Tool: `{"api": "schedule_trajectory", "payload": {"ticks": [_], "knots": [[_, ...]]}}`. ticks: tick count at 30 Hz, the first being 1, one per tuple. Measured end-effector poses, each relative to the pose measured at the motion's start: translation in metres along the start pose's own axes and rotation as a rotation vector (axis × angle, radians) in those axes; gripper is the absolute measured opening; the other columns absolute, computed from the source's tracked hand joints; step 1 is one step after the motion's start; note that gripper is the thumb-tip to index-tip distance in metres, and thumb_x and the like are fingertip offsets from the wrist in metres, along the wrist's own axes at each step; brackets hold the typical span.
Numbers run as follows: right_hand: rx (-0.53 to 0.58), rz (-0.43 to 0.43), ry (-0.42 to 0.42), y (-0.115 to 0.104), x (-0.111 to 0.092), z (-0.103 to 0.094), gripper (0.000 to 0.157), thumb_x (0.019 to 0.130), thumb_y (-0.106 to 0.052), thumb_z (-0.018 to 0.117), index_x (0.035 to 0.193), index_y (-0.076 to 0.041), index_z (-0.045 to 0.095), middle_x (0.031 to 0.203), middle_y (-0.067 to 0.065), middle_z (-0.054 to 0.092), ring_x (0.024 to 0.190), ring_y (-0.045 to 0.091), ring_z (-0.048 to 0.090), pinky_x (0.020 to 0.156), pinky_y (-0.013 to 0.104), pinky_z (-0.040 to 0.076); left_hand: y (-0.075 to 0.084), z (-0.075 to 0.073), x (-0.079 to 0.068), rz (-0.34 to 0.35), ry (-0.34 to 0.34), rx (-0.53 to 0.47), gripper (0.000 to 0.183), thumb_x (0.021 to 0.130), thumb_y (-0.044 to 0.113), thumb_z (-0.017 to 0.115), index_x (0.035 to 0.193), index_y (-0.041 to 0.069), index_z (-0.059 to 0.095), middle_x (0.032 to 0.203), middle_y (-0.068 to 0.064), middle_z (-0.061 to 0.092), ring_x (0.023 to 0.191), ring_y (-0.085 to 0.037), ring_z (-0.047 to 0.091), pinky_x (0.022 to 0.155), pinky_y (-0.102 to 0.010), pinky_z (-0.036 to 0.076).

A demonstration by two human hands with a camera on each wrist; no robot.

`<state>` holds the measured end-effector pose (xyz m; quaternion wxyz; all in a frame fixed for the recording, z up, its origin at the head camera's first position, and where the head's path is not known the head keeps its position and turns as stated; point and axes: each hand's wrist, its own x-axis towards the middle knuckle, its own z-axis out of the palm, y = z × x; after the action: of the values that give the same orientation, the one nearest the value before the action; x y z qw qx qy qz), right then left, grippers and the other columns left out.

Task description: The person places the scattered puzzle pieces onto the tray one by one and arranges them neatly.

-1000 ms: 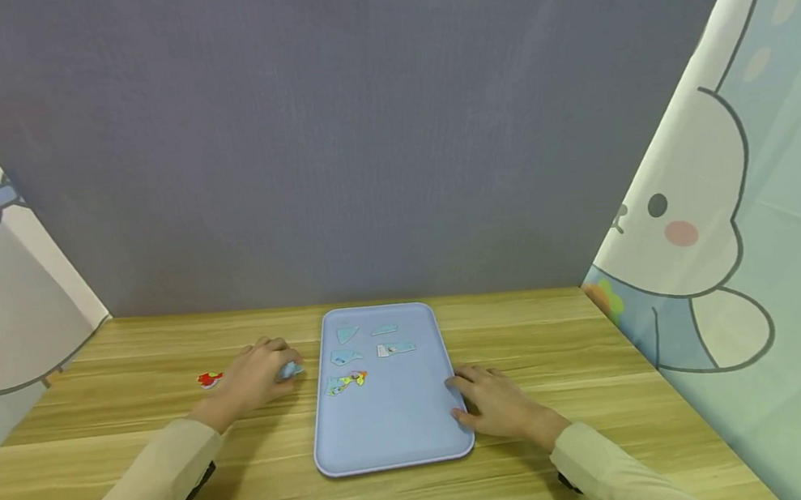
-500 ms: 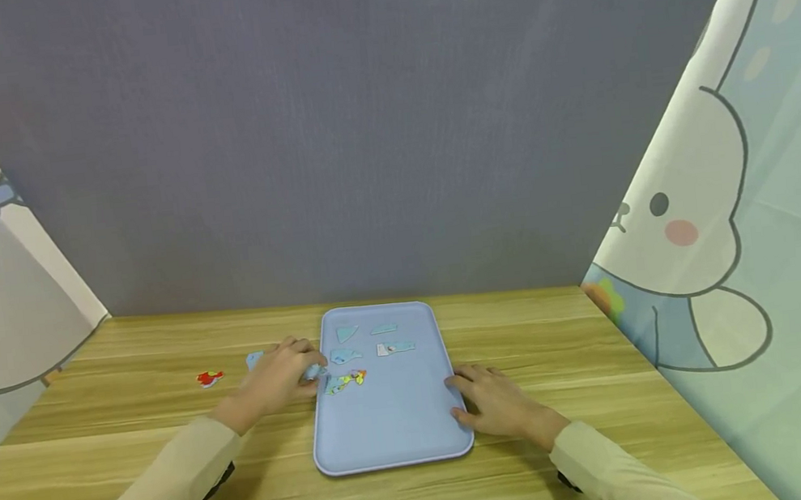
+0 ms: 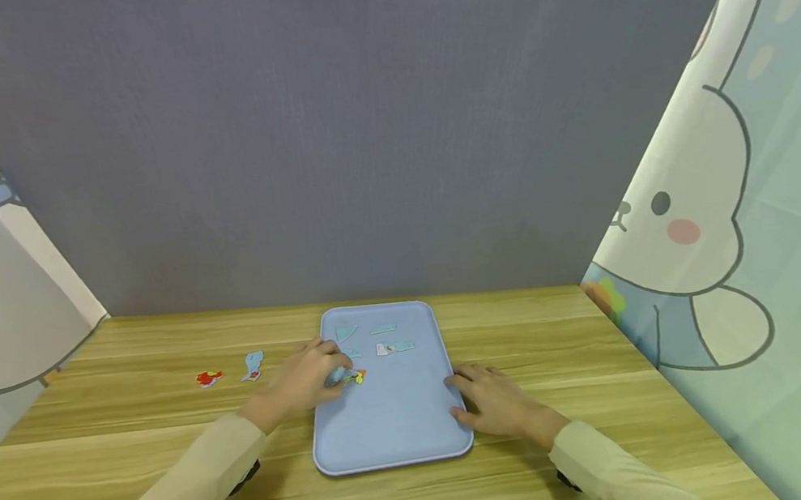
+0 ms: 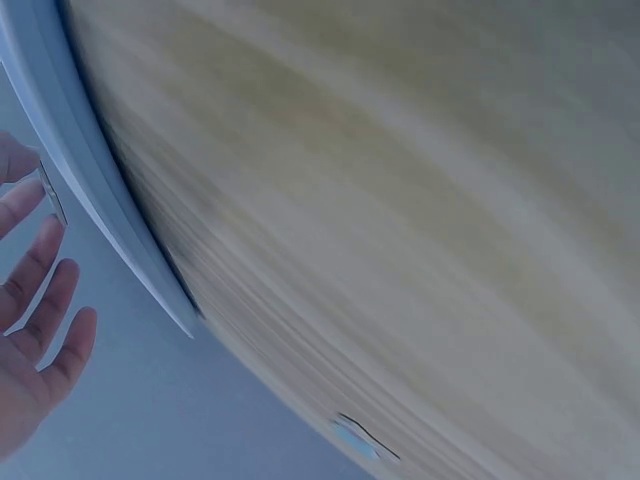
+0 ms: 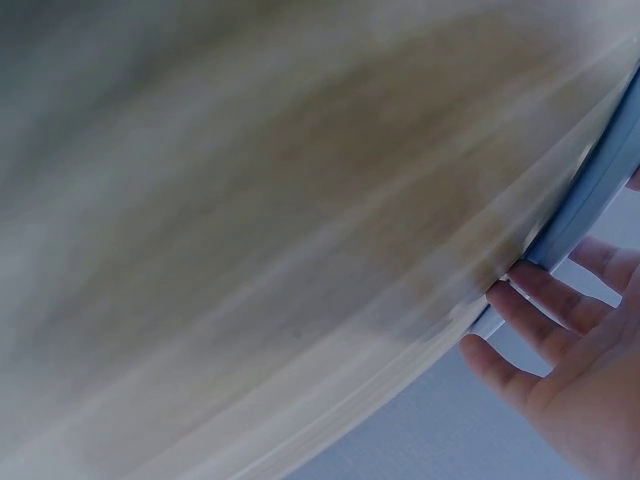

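Note:
My left hand (image 3: pixel 309 376) is over the left part of the pale blue tray (image 3: pixel 393 430), pinching a small light blue jigsaw piece (image 3: pixel 338 374). In the left wrist view that jigsaw piece (image 4: pixel 52 192) shows edge-on between thumb and fingers. A yellow and orange printed piece (image 3: pixel 358 377) lies beside the fingertips, partly hidden by the hand. Further up the tray lie more light blue pieces, among them a triangular piece (image 3: pixel 346 334) and an oblong piece (image 3: pixel 396 347). My right hand (image 3: pixel 493 403) rests at the tray's right rim, its fingers fairly straight in the right wrist view.
Left of the tray on the wooden table (image 3: pixel 565 347), a red piece (image 3: pixel 209 378) and a light blue curved piece (image 3: pixel 253 365) lie apart. A grey panel (image 3: pixel 331 143) stands behind the table. Cartoon-printed cloths (image 3: pixel 795 241) hang at both sides.
My left hand has carried the light blue piece rightward from the table to over the tray. This uncovers the curved blue piece on the table. The right hand has stayed still.

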<state>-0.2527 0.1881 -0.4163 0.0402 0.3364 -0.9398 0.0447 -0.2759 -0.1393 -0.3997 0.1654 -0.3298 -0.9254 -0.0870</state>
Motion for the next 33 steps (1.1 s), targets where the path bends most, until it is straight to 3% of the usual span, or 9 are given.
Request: {"api": "schedule_trajectory", "payload": {"ticks": [13, 20, 29, 33], "knots": [[-0.005, -0.003, -0.001, 0.000, 0.000, 0.000, 0.048, 0.088, -0.040, 0.054, 0.125, -0.009, 0.053, 0.129, 0.013, 0.050, 0.119, 0.031, 0.048, 0.093, 0.053, 0.043, 0.018, 0.008, 0.019, 0.021, -0.013, -0.034, 0.020, 0.072, 0.021, 0.072, 0.091, 0.017, 0.069, 0.090, -0.001, 0.063, 0.084, -0.020, 0.055, 0.076, -0.044, 0.049], [-0.005, -0.003, 0.001, 0.000, 0.000, 0.001, 0.049, 0.088, -0.040, 0.054, 0.125, -0.009, 0.053, 0.129, 0.013, 0.050, 0.119, 0.031, 0.047, 0.093, 0.053, 0.042, 0.028, 0.012, 0.029, 0.018, -0.041, -0.057, 0.019, 0.073, 0.022, 0.071, 0.092, 0.018, 0.070, 0.093, 0.000, 0.064, 0.087, -0.020, 0.055, 0.075, -0.040, 0.047], [-0.007, -0.009, 0.010, 0.000, -0.001, 0.000, 0.048, 0.088, -0.040, 0.055, 0.125, -0.009, 0.053, 0.128, 0.013, 0.051, 0.118, 0.031, 0.048, 0.092, 0.052, 0.043, 0.033, 0.017, 0.044, 0.022, -0.063, -0.089, 0.020, 0.072, 0.020, 0.073, 0.091, 0.016, 0.070, 0.093, -0.001, 0.065, 0.087, -0.021, 0.056, 0.085, -0.045, 0.047], [-0.012, -0.007, 0.005, 0.000, -0.001, 0.000, 0.048, 0.088, -0.040, 0.054, 0.125, -0.009, 0.053, 0.128, 0.012, 0.051, 0.119, 0.030, 0.048, 0.092, 0.052, 0.043, 0.033, 0.020, 0.049, 0.035, -0.051, -0.082, 0.019, 0.071, 0.020, 0.074, 0.089, 0.016, 0.070, 0.091, -0.001, 0.065, 0.083, -0.020, 0.055, 0.082, -0.040, 0.048]]}}
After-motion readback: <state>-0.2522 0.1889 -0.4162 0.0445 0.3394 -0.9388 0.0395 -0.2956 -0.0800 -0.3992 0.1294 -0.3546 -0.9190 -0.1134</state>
